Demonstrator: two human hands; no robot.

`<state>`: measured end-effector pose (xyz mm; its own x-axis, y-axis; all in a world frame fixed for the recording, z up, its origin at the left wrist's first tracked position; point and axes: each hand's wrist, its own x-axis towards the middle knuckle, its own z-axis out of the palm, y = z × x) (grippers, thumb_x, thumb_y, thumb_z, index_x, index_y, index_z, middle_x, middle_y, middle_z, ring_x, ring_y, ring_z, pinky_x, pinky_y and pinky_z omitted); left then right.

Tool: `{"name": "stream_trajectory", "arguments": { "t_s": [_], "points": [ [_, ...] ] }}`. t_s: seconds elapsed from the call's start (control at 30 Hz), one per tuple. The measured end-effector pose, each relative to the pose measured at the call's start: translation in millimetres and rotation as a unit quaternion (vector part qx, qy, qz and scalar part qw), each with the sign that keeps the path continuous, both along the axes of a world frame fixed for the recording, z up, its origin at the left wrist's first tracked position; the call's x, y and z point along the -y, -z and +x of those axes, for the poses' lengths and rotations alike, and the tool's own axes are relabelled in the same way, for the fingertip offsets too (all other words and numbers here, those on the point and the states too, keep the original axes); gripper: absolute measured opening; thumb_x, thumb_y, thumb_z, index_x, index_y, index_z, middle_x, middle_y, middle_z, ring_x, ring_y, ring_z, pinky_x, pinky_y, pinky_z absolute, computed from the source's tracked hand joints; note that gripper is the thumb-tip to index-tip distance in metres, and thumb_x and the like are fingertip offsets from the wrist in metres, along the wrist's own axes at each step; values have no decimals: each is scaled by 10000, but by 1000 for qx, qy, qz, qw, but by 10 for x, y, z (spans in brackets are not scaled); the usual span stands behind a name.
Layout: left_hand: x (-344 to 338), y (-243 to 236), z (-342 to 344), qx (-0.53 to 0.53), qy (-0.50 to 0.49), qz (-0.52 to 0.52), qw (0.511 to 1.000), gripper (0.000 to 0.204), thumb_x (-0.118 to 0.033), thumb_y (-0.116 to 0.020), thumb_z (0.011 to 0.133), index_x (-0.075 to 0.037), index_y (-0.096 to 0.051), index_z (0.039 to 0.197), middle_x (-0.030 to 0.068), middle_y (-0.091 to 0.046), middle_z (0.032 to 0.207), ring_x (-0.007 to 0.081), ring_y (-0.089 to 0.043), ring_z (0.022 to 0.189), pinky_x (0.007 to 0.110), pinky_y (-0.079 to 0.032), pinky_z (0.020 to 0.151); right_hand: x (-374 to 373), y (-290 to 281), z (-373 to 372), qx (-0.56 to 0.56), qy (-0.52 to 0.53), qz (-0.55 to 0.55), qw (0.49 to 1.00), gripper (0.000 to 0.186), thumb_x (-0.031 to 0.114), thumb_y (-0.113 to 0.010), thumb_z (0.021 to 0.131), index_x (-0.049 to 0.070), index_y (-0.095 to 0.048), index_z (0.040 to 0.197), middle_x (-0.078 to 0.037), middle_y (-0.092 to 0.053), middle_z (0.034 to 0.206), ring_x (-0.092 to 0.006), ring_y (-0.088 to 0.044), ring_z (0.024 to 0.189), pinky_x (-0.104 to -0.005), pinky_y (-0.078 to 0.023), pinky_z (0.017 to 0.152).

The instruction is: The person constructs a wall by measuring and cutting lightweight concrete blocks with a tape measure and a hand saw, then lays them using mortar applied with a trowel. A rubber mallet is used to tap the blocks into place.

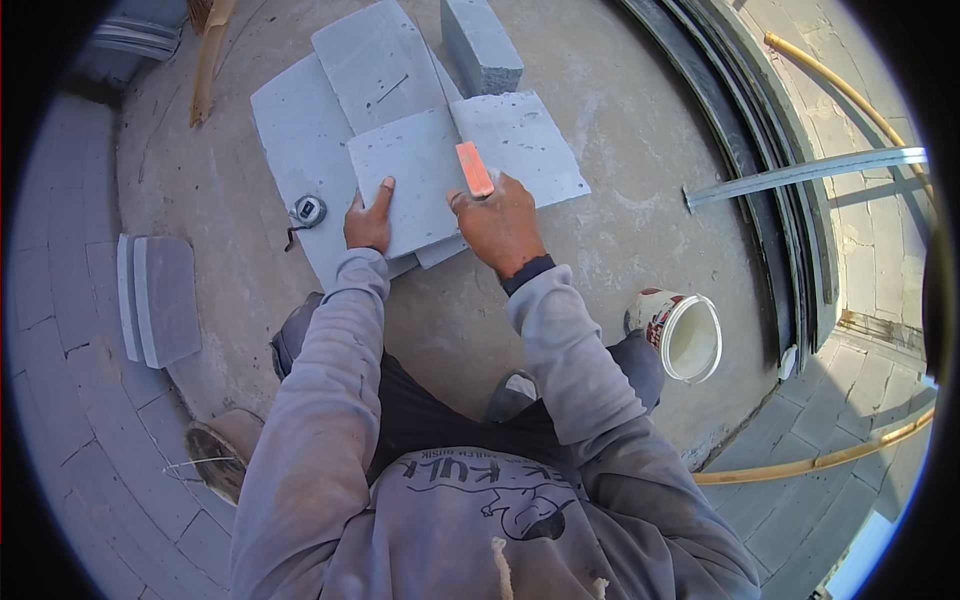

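Several pale grey, pitted slabs (295, 125) lie overlapping on the floor in front of me. My left hand (370, 217) grips the left edge of a slab (405, 170) on top, its thumb flat on the upper face and its fingers partly hidden at the edge. In my right hand (500, 222) is an orange-handled tool (473, 168), held over the seam between that slab and the one to its right (520, 140). A thin dark line runs away from the handle; whether it is a blade or the seam, I cannot tell. A tape measure (308, 210) sits left of my left hand.
A thick grey block (481, 50) stands beyond the slabs. To the right are a white bucket (691, 338), dark long profiles (740, 150) and a metal strip (800, 180). Two slabs (165, 300) lean at the left wall, with a wooden strip (208, 60) farther off.
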<state>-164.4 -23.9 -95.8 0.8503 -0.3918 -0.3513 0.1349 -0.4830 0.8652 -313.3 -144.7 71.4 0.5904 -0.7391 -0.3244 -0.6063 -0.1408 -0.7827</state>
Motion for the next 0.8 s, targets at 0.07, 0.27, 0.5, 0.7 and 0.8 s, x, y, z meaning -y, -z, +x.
{"name": "stream_trajectory", "arguments": {
  "t_s": [0.07, 0.27, 0.5, 0.7, 0.8],
  "points": [
    [-36, 77, 105, -2, -27, -27, 999, 659, -525, -628, 838, 11, -597, 1220, 168, -682, 1077, 277, -653, 977, 337, -468, 885, -274, 408, -363, 51, 7, -45, 998, 206, 169, -638, 806, -19, -582, 867, -248, -636, 778, -450, -613, 771, -467, -494, 676],
    [36, -100, -18, 29, -21, 0, 999, 684, -541, -632, 832, 9, -586, 1235, 169, -673, 1114, 274, -635, 1041, 336, -452, 920, -1127, 446, -1731, 79, 29, -24, 996, 149, 99, -635, 794, -12, -599, 887, -166, -581, 653, -355, -624, 603, -426, -483, 575],
    [83, -57, -6, 25, 6, 28, 999, 687, -551, -617, 836, 6, -588, 1236, 170, -672, 1115, 274, -634, 1043, 335, -450, 919, -69, 194, 33, 51, 6, -50, 997, 199, 149, -655, 815, -22, -555, 791, -144, -545, 633, -248, -493, 577, -375, -433, 589],
    [5, -39, 101, 19, -15, -10, 1000, 693, -554, -620, 834, 3, -585, 1246, 174, -671, 1120, 276, -630, 1057, 337, -447, 925, -1052, 660, -1699, 102, 2, -54, 993, 233, 72, -639, 787, -19, -617, 1000, -188, -614, 725, -375, -648, 702, -416, -503, 637],
    [62, -157, -56, 36, -5, 14, 999, 693, -549, -623, 834, 4, -582, 1251, 174, -669, 1127, 275, -627, 1070, 335, -444, 932, -1151, 412, -1843, 73, 27, -8, 997, 221, 82, -653, 785, -16, -622, 981, -201, -628, 755, -375, -650, 718, -420, -503, 646]
  ]
}}
